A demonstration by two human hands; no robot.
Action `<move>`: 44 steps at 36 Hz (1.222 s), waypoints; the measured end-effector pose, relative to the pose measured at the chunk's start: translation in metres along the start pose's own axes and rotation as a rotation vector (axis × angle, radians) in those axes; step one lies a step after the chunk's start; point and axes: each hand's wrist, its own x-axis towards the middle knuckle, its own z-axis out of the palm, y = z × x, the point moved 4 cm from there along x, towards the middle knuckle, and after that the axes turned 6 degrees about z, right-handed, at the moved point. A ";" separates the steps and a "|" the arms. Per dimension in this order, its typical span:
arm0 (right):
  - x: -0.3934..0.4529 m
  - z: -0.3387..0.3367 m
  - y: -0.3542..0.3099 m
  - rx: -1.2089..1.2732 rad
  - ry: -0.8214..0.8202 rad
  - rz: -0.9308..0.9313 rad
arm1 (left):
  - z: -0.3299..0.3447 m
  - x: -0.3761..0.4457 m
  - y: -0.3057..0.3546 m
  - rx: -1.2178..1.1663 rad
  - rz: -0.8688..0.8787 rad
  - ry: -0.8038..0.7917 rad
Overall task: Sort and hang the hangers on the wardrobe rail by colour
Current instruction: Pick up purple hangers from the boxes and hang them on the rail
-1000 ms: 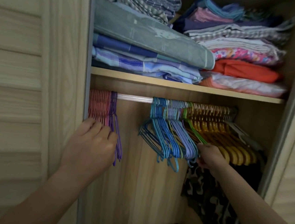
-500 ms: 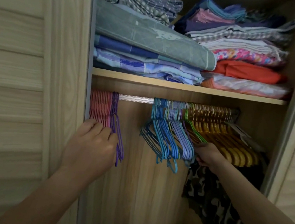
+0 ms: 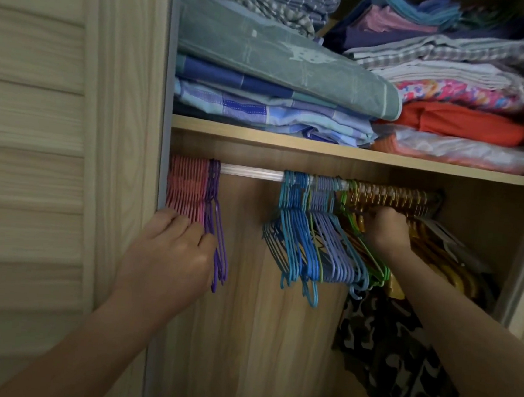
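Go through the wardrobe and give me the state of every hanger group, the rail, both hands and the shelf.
Pink hangers: bunched at the rail's left end.
Purple hangers: hanging right beside the pink.
Rail: bare between purple and blue.
Blue hangers: clustered mid-rail.
Green hangers: between blue and yellow.
Yellow hangers: packed at right.
Left hand: resting on the pink hangers.
Right hand: gripping among the yellow hangers.
Shelf: stacked with folded fabrics.
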 end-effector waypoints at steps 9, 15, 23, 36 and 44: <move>-0.022 0.008 0.032 -0.170 -0.146 0.101 | -0.002 -0.002 -0.001 0.009 0.008 0.049; -0.066 -0.019 0.068 -0.110 -0.174 0.110 | 0.009 -0.013 0.005 -0.048 0.004 0.120; -0.212 0.021 0.144 -0.038 -0.353 0.274 | 0.027 -0.121 0.107 -0.664 -0.298 -0.214; -0.438 0.077 0.163 0.309 -0.827 0.422 | 0.055 -0.483 0.302 -1.153 -0.806 -1.463; -0.424 0.078 0.164 0.588 -0.796 0.619 | 0.029 -0.478 0.251 -1.348 -1.302 -1.348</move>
